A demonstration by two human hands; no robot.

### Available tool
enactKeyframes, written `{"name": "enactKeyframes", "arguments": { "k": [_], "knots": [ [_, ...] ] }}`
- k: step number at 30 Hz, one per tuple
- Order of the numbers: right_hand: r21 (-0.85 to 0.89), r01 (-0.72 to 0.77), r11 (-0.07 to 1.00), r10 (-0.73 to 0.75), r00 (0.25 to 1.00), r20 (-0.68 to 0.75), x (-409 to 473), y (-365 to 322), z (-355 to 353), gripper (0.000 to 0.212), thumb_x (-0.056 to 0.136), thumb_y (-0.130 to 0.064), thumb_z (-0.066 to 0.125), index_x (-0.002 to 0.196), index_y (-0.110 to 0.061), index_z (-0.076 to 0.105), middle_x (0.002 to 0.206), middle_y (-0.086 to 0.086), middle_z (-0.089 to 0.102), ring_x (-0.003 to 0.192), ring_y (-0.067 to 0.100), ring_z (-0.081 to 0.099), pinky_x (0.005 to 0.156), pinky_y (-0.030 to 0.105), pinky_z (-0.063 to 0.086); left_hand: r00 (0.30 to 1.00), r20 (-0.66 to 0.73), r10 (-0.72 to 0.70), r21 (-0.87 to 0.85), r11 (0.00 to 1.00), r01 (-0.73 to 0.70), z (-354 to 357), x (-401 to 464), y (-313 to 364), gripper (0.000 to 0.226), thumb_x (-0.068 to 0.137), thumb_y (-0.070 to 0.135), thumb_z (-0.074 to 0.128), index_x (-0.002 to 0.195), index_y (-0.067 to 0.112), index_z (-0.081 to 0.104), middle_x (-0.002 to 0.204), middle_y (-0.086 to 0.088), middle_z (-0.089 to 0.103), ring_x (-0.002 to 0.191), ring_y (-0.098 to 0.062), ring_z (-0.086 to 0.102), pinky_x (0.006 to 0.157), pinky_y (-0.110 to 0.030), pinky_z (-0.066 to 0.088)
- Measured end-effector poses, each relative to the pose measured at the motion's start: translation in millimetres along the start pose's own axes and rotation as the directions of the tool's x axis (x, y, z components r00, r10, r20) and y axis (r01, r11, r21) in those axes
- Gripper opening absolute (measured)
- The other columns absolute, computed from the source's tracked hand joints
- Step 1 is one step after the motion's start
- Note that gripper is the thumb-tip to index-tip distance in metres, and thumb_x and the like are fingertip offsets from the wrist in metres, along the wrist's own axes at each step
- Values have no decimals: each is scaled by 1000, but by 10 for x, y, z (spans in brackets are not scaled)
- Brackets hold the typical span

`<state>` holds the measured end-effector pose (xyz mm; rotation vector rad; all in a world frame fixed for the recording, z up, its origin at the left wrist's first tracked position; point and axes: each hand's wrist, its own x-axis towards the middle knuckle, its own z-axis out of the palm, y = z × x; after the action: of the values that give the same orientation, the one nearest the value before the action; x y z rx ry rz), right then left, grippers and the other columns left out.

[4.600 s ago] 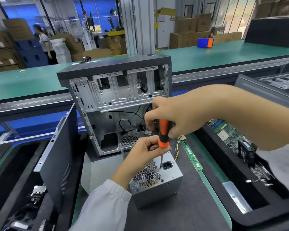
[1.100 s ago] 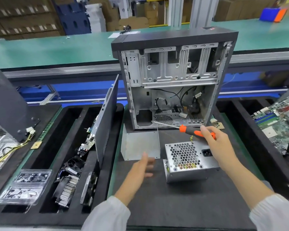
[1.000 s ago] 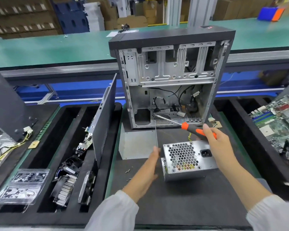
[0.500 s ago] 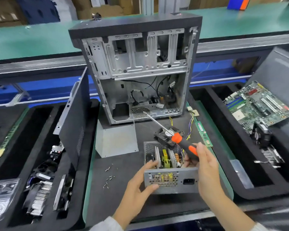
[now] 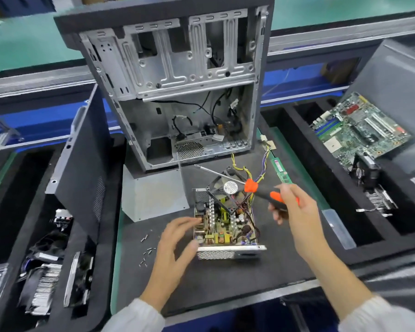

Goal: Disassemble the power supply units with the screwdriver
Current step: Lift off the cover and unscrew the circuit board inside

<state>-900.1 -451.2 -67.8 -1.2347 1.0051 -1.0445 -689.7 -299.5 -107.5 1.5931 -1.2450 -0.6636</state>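
— Metal power supply unit (image 5: 227, 226), mat centre: cover now off, board and fan (image 5: 228, 190) exposed?
— Yes. Left hand (image 5: 175, 240) loose-fingered at nine o'clock; right hand (image 5: 295, 212) grips screwdriver (image 5: 252, 188), two o'clock. Internal screws presumably next.

Left-edge heatsink (image 5: 37, 287) blurred, indistinct.

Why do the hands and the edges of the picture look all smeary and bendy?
Head view: the left hand is smeared by motion blur; the right hand with the screwdriver is sharper. Head view: the wide lens bends the computer case, and the corners go soft.
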Motion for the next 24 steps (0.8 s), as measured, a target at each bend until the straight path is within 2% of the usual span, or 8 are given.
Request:
{"name": "enactKeyframes", "arguments": {
  "k": [3, 7, 10, 13, 16, 19, 22, 24],
  "knots": [
    [-51, 29, 998, -23, 993, 120, 98, -56, 59, 22, 89, -39, 53, 81, -21, 63, 61, 4, 62, 48, 15, 51, 43, 22, 41, 988, 76, -135, -172, 974, 146, 56, 327, 317, 36, 89, 50, 53, 104, 25, 74, 99, 5, 73, 96, -5, 65, 81, -12, 46],
    [-141, 94, 986, -54, 962, 267, 116, -12, 330, 12, 91, -39, 56, 85, -30, 62, 69, -2, 64, 61, 22, 63, 52, 22, 45, 952, 136, -276, -377, 874, 307, 306, 659, 500, 41, 92, 49, 56, 98, 12, 74, 85, -15, 71, 69, -24, 54, 63, -33, 44],
    [-192, 101, 976, -25, 931, 364, 134, 62, 393, 11, 93, -41, 54, 92, -33, 61, 82, 4, 66, 88, 37, 65, 62, 34, 48, 922, 68, -382, -619, 708, 339, 470, 689, 519, 43, 82, 49, 64, 97, 9, 70, 82, -11, 67, 70, -19, 58, 55, -26, 45],
    [-195, 108, 975, -45, 953, 300, 178, 133, 214, 20, 95, -37, 51, 95, -24, 65, 86, -2, 67, 81, 20, 64, 70, 33, 51, 907, -13, -420, -747, 608, 271, 596, 678, 480, 48, 83, 44, 58, 108, 4, 64, 100, -13, 69, 89, -20, 64, 71, -27, 55],
    [-341, 97, 935, -60, 991, 118, 194, 311, -149, 19, 94, -20, 59, 77, -15, 64, 70, -3, 63, 64, 4, 54, 64, 20, 42, 892, -111, -438, -757, 619, 210, 625, 671, 437, 62, 81, 47, 57, 114, -6, 58, 105, -22, 68, 94, -27, 64, 81, -34, 58],
    [-656, 134, 743, 123, 936, 330, 124, 525, -307, 7, 87, -13, 67, 82, -16, 69, 79, -7, 64, 75, 5, 56, 70, 17, 39, 883, -183, -433, -731, 660, 172, 640, 670, 409, 48, 86, 45, 55, 107, 2, 60, 97, -14, 70, 87, -23, 66, 74, -33, 59],
    [-689, 293, 663, 167, 839, 518, 69, 672, -295, 12, 82, -15, 72, 93, -15, 67, 87, -8, 57, 87, 10, 52, 78, 18, 37, 891, -233, -389, -696, 707, 127, 664, 655, 381, 33, 91, 42, 51, 97, 12, 65, 90, -5, 73, 83, -17, 68, 68, -30, 58],
    [-666, 286, 689, 134, 852, 506, 54, 701, -293, 20, 78, -23, 76, 91, -19, 62, 86, -13, 55, 84, 4, 51, 79, 18, 38, 891, -255, -375, -676, 728, 113, 669, 644, 384, 29, 91, 43, 52, 91, 19, 68, 89, -5, 72, 83, -17, 68, 67, -29, 58]
  ]
}}
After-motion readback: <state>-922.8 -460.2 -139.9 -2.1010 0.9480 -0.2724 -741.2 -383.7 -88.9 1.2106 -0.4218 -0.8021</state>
